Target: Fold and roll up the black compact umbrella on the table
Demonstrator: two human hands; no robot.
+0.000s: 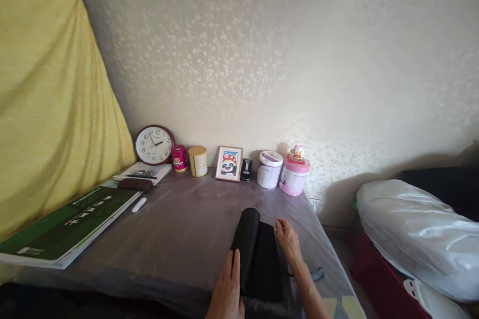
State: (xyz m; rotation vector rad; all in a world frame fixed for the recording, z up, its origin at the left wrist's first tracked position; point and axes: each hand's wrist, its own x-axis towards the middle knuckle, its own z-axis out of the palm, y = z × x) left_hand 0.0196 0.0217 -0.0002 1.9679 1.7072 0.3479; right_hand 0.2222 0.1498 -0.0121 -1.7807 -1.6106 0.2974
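In front of me on the table lies a black sheet (266,264), its left side rolled into a thick tube and its right side flat. My left hand (226,284) rests along the left side of the tube, fingers stretched out against it. At the far right corner of the flat part, my right hand (287,239) has its fingers curled together, seemingly pinching the edge; the fingertips are partly hidden. A small grey-blue object (317,273) lies just right of my right wrist, and I cannot make out what it is.
Along the wall stand a clock (154,144), a pink tin (179,158), a yellow can (198,162), a framed panda picture (228,163) and two tubs (270,169). A green book (71,222) lies left. Right of the table sits a plastic-wrapped bundle (422,234).
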